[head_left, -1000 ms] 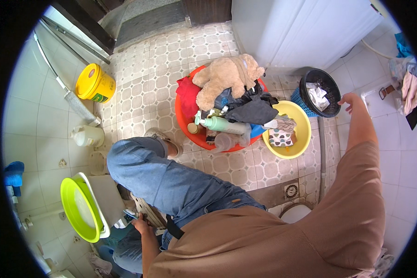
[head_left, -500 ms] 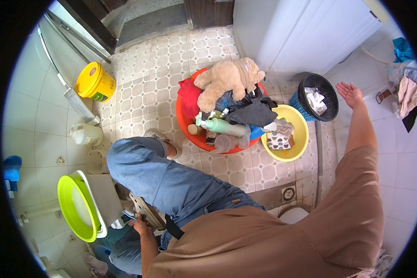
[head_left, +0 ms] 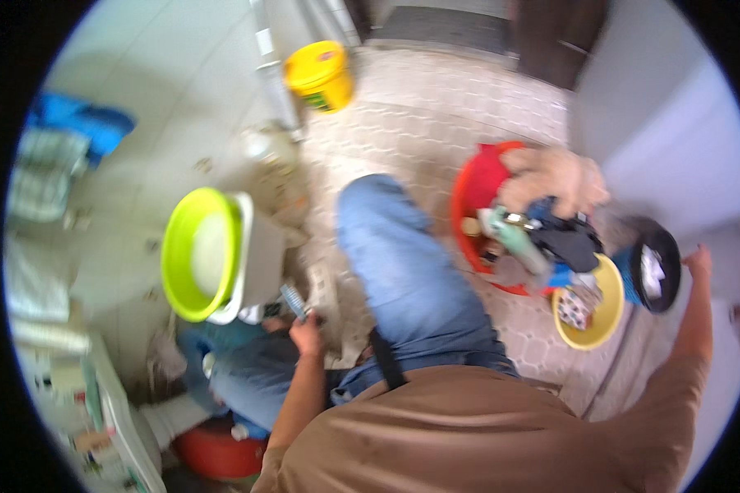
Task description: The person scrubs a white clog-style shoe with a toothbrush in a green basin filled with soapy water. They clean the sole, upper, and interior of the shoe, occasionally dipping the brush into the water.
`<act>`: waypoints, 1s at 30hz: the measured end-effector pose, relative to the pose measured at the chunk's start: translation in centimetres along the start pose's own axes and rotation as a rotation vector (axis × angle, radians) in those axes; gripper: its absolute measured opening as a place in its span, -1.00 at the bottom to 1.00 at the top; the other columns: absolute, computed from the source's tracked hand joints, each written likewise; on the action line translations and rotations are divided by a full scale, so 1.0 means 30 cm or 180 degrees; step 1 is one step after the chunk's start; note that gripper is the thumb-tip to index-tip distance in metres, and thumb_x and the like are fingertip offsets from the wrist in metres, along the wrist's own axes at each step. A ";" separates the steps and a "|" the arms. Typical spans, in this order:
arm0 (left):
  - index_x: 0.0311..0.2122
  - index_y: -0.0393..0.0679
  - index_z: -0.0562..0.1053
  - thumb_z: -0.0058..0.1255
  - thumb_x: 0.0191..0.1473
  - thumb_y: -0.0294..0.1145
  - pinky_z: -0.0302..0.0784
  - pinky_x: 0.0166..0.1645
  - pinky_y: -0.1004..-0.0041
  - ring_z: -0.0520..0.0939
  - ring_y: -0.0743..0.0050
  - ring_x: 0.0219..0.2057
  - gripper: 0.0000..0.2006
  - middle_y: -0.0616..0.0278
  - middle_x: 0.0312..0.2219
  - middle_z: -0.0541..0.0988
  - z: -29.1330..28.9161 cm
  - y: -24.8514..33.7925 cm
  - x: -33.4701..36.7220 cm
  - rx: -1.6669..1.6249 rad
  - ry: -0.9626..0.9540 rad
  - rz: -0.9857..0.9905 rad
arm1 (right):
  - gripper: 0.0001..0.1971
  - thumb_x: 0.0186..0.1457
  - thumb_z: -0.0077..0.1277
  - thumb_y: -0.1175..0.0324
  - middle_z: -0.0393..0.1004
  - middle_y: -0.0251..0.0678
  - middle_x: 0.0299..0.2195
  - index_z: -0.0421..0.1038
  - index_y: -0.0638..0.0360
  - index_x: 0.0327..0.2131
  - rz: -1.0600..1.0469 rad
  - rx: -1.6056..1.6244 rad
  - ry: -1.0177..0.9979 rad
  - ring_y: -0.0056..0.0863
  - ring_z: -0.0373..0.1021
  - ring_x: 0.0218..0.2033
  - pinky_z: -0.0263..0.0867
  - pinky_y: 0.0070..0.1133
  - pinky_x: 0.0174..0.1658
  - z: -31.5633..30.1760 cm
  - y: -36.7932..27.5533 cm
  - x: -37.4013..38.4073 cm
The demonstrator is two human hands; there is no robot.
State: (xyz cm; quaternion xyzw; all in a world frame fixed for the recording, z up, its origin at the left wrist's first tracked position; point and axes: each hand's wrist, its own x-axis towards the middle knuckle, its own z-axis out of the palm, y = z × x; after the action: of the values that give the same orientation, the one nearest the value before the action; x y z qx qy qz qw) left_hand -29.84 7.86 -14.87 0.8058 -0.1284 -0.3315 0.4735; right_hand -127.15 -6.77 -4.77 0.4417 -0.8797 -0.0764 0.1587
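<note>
1. Closest on my feed: the left hand (head_left: 307,332) has its fingers wrapped round a slim blue-and-white brush (head_left: 293,301), which sticks up between the lime-green basin (head_left: 175,264) and the jeans-clad leg (head_left: 403,255)
2. Across to the right hand (head_left: 698,260), just beside the black-rimmed basket (head_left: 673,283); it's blurred, so I can't tell whether its fingers are apart or touching the rim
3. Next to that, I've got a yellow basin (head_left: 609,306) holding cloth (head_left: 575,309)
4. Beyond, a red tub (head_left: 462,218), heaped, tan plush toy (head_left: 551,177) on top
5. Farthest out, a yellow bucket (head_left: 317,74)
</note>
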 end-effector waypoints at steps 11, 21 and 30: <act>-0.43 -0.24 0.43 0.04 0.04 -0.42 0.26 -0.39 0.66 0.33 0.76 -0.52 -0.88 0.47 -0.57 0.43 0.053 0.312 -0.195 -0.1106 -0.0326 0.1107 | -0.80 -0.10 -0.01 0.53 0.41 -0.13 -0.27 0.38 0.29 -0.30 -0.3179 0.2691 0.0745 -0.16 0.33 -0.17 0.23 -0.46 -0.07 -1.038 -1.450 -0.504; -0.22 -0.24 0.38 -0.07 0.07 -0.46 0.42 -0.26 0.58 0.52 0.59 -0.37 -0.84 0.24 -0.36 0.52 -0.329 0.688 -0.261 -0.2956 0.0929 0.1110 | -0.72 -0.10 -0.03 0.59 0.39 -0.21 -0.26 0.39 0.26 -0.22 -0.5091 0.4353 -0.1762 -0.41 0.40 -0.25 0.29 -0.62 -0.11 -1.416 -2.510 -1.260; -0.14 -0.21 0.34 -0.14 0.11 -0.40 0.49 -0.19 0.49 0.55 0.47 -0.28 -0.78 0.26 -0.29 0.50 -0.611 0.743 0.002 -0.3256 0.1252 0.0741 | -0.64 -0.02 -0.16 0.48 0.25 -0.11 0.02 0.34 0.20 -0.08 -0.4568 0.1732 -0.1875 -0.21 0.24 0.02 0.22 -0.39 0.01 -1.436 -3.160 -1.876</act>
State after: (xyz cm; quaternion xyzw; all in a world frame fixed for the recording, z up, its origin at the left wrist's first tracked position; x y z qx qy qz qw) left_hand -15.39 8.70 10.09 0.5006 0.0514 -0.1405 0.8527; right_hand -9.36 -18.12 -2.32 0.8817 -0.3766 -0.0562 -0.2787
